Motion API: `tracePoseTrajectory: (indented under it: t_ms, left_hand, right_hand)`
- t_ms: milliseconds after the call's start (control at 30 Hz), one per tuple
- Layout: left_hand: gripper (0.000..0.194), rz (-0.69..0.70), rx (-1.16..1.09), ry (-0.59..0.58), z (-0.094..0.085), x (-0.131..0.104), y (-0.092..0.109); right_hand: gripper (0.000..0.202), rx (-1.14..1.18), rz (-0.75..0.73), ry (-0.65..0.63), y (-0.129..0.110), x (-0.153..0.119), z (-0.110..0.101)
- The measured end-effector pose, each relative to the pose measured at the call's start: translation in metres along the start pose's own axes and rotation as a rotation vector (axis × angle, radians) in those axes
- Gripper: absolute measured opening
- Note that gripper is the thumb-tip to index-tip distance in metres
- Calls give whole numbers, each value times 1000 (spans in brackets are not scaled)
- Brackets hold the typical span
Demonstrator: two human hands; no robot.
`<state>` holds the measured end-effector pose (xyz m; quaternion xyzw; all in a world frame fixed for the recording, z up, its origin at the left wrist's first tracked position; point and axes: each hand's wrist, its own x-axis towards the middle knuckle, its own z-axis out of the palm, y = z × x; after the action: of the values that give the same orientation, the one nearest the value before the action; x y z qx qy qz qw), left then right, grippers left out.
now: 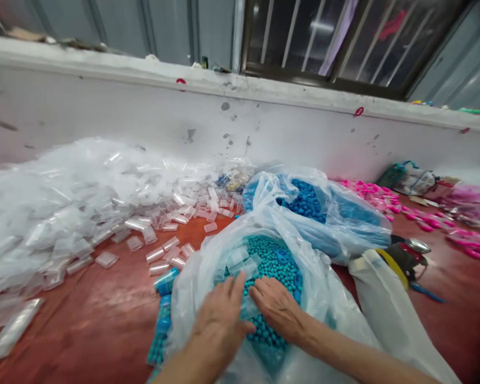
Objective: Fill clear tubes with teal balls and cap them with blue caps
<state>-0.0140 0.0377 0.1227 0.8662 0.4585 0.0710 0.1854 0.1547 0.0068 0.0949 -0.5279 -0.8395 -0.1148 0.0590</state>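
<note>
An open translucent plastic bag (196, 266) full of small teal beads (270, 253) stands right in front of me. Inside its mouth, several clear plastic containers (240, 258) lie on the beads. My left hand (222, 309) reaches in from the left, fingers stretched and thumb apart, near the clear containers. My right hand (278, 306) is over the beads with its fingers curled down; what they close on is hidden, though a clear piece shows between the two hands. Teal-filled containers with blue lids (162, 314) stand against the bag's left side.
A large heap of clear containers (84, 202) covers the left of the red table (116, 320). Behind stands a bag of blue pieces (356, 213). Pink pieces (376, 197) lie at the back right. A headlamp-like device (410, 256) lies on the right, beside a whitish sleeve-like piece (400, 314).
</note>
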Motion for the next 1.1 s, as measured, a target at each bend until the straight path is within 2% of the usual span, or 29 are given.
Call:
tracePoseTrajectory:
  t_ms: [67, 100, 167, 233, 333, 400, 433, 533, 600, 667, 700, 767, 833, 967, 1033, 1100]
  left_hand:
    - [80, -10, -31, -122, 16, 7, 24]
    - [81, -25, -47, -165, 25, 11, 33]
    - [74, -63, 6, -214, 42, 20, 44]
    - [64, -89, 147, -203, 51, 26, 46]
    - [56, -84, 191, -211, 47, 28, 39]
    - [59, -83, 138, -240, 38, 24, 32]
    - [60, -104, 152, -242, 33, 23, 28]
    - [60, -251, 286, -157, 18, 24, 16]
    - [65, -323, 244, -44, 10, 33, 10]
    - [72, -357, 138, 116, 5, 47, 5]
    - [71, -374, 109, 194, 5, 53, 2]
    - [63, -390, 131, 295, 11, 60, -2]
    - [55, -310, 224, 290, 23, 59, -6]
    - [57, -63, 380, 187, 53, 48, -12]
    - [59, -44, 388, 193, 60, 48, -14]
    - [60, -50, 333, 181, 60, 53, -15]
  right_hand:
    - [14, 50, 13, 7, -1, -9, 5]
    - [16, 62, 28, -7, -1, -14, 9]
    - [20, 57, 62, -43, 2, -20, 18]
    - [22, 55, 81, -77, 6, -21, 25]
    - [19, 208, -21, -188, 19, -16, 29]
    - [17, 310, -114, -263, 33, -9, 29]
    - [16, 309, -113, -276, 41, -4, 28]
    - [14, 175, 41, -237, 64, 15, 22]
    - [25, 145, 71, -181, 73, 33, 15]
    - [45, 141, 71, -97, 73, 50, 10]
    - [46, 133, 76, -70, 70, 57, 9]
    - [31, 118, 66, -79, 60, 62, 12]
    - [18, 116, 28, -119, 48, 59, 21]
    - [21, 101, -5, -100, 30, 47, 42]
    - [23, 126, -29, -105, 28, 45, 47]
    - [27, 220, -42, -131, 32, 42, 46]
